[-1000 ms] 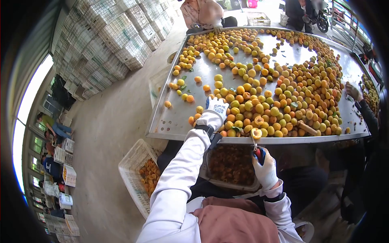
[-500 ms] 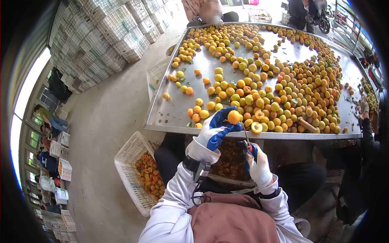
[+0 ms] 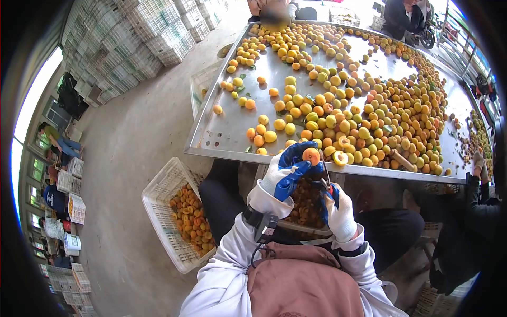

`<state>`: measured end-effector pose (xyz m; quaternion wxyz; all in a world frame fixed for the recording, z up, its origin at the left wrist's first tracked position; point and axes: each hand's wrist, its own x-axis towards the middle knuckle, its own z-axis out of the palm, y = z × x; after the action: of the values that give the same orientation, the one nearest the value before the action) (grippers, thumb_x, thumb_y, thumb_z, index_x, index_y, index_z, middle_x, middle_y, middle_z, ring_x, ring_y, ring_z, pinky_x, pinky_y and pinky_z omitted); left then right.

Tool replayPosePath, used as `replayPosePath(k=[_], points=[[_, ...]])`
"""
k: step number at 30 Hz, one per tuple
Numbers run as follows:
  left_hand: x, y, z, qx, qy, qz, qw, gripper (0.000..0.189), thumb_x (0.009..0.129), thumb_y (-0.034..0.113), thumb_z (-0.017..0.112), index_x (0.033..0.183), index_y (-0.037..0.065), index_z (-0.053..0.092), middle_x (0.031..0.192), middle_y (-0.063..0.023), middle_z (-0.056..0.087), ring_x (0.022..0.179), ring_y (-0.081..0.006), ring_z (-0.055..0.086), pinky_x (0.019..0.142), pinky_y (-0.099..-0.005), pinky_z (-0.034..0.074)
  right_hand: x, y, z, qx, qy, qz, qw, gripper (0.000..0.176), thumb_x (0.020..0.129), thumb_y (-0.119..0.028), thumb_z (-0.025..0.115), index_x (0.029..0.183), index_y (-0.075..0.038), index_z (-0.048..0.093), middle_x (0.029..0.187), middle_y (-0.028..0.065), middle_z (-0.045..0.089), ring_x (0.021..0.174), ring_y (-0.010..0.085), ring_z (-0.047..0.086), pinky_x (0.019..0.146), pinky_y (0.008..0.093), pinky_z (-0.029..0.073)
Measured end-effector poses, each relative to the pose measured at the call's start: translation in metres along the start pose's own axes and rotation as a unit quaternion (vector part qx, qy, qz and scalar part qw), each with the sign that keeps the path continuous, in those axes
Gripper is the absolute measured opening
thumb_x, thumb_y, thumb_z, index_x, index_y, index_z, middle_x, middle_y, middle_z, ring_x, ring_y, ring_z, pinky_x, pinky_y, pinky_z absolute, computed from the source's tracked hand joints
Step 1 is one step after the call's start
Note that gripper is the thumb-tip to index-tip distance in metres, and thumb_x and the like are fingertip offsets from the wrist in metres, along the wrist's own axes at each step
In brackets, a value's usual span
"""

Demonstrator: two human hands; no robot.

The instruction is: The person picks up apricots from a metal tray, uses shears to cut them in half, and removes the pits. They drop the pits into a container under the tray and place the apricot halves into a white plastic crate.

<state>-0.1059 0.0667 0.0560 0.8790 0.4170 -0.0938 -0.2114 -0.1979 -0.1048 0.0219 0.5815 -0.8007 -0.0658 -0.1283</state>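
Observation:
My left hand (image 3: pixel 293 168), in a white glove with blue palm and fingers, pinches an orange apricot (image 3: pixel 311 155) at the near edge of the metal table (image 3: pixel 232 153). My right hand (image 3: pixel 338 211), gloved the same way, is closed round the red handle of a small knife (image 3: pixel 327 177). The thin blade points up beside the apricot's right side. A cut apricot half (image 3: pixel 340 158) lies cut face up on the table near the blade. Whole yellow and orange apricots (image 3: pixel 364 132) are heaped behind it.
A white crate (image 3: pixel 158 211) of apricot halves stands on the floor at the left. Another crate (image 3: pixel 306 227) sits under my hands. A wooden stick (image 3: pixel 403 160) lies among the fruit. Co-workers' hands (image 3: pixel 479 160) are at the right end, and another person sits across the table.
The view has shifted slightly, so the table appears higher. Both hands stay together at the table edge, and the held apricot has turned a little between my left fingers.

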Motion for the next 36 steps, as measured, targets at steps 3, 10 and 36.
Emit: replayPosePath(k=[3,10,36], points=[[0.004,-0.009,-0.011,0.009,-0.027,0.031,0.999,0.044,0.093,0.007,0.067,0.134,-0.001,0.053,0.117,-0.0134,0.066,0.104,-0.0247,0.067,0.096,-0.0377,0.053,-0.001,-0.013,0.000,-0.013,-0.023,0.030,0.999,0.024,0.092,0.005,0.055,0.115,0.001,0.060,0.081,0.0168,0.064,0.071,0.0264,0.064,0.068,0.0324,0.050],[0.003,-0.011,-0.009,0.006,-0.043,0.043,0.998,0.046,0.093,0.011,0.068,0.135,-0.001,0.053,0.113,-0.0129,0.067,0.103,-0.0240,0.067,0.096,-0.0368,0.053,-0.004,-0.011,0.004,0.001,-0.028,0.028,0.999,0.022,0.093,0.004,0.054,0.113,0.001,0.059,0.078,0.0164,0.062,0.067,0.0268,0.061,0.065,0.0330,0.049],[-0.011,-0.042,0.037,-0.046,0.033,-0.015,0.998,0.030,0.099,0.026,0.062,0.113,0.000,0.062,0.101,-0.0120,0.071,0.094,-0.0219,0.070,0.083,-0.0322,0.056,-0.013,0.021,0.024,-0.024,0.073,0.063,0.995,0.021,0.090,0.004,0.055,0.110,0.000,0.061,0.090,0.0209,0.068,0.084,0.0389,0.069,0.072,0.0416,0.053]])
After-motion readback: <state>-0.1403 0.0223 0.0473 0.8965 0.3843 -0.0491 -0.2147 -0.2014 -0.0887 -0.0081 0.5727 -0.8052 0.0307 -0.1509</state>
